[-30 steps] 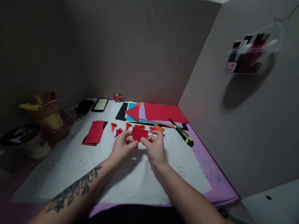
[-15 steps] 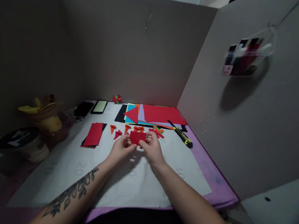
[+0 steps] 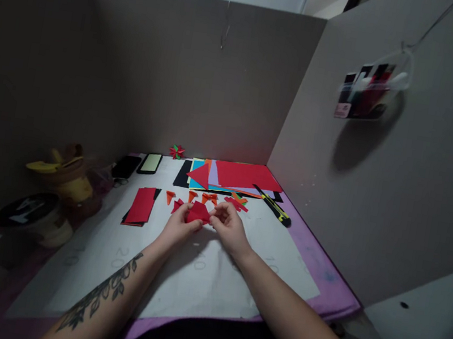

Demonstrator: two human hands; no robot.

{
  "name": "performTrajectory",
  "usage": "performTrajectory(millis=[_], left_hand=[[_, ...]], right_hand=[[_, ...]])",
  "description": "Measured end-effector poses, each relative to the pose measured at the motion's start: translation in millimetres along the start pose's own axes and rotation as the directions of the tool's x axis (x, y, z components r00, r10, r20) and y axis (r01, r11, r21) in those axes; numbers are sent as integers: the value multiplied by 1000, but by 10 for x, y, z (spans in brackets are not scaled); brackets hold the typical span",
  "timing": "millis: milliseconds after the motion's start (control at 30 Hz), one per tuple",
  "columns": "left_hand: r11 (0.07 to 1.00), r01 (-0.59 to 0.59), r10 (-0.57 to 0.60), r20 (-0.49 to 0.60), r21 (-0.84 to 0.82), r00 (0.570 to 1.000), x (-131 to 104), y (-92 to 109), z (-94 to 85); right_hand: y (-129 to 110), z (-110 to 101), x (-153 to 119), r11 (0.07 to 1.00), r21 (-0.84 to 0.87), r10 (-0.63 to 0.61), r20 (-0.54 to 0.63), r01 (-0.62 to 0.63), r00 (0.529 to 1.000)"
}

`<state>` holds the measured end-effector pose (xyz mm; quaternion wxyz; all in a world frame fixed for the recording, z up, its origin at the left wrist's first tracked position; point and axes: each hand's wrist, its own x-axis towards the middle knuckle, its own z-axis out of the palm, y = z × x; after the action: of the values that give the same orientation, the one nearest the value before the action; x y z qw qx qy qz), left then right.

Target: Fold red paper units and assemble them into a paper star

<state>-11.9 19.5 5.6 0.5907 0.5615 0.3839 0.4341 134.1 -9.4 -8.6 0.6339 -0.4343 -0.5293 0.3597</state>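
Observation:
A small piece of red paper is held up between my two hands, over the white sheet on the table. My left hand pinches its left side with thumb and fingers. At its right corner, my right hand grips the edge between thumb and fingertips. The paper is tilted, with one upper corner angled. Just behind it lie several small folded orange pieces and a folded red piece, partly hidden by my left hand. Red, orange and green paper strips lie beyond my right hand.
A stack of red and black paper rectangles lies at left. Coloured sheets and a yellow-black utility knife are at back right. Phones, a paper star and a pot of tools stand farther back and left. Grey panels enclose the table.
The red paper has turned from a level rectangle to a tilted shape with an angled corner. It has moved slightly left and down with my left hand; my right hand has shifted to its right corner.

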Motion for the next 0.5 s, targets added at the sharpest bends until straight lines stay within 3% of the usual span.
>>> performTrajectory(millis=[167, 333, 500], left_hand=[[1000, 7, -7, 27, -29, 1000, -6, 23, 3], [998, -50, 51, 39, -33, 998, -7, 10, -2], [991, -134, 134, 1, -11, 991, -13, 24, -34]], right_hand=[[-39, -17, -25, 984, -175, -15, 79, 28, 997], [-63, -5, -34, 985, -170, 31, 58, -21, 998], [-49, -30, -25, 979, -200, -24, 57, 35, 998]])
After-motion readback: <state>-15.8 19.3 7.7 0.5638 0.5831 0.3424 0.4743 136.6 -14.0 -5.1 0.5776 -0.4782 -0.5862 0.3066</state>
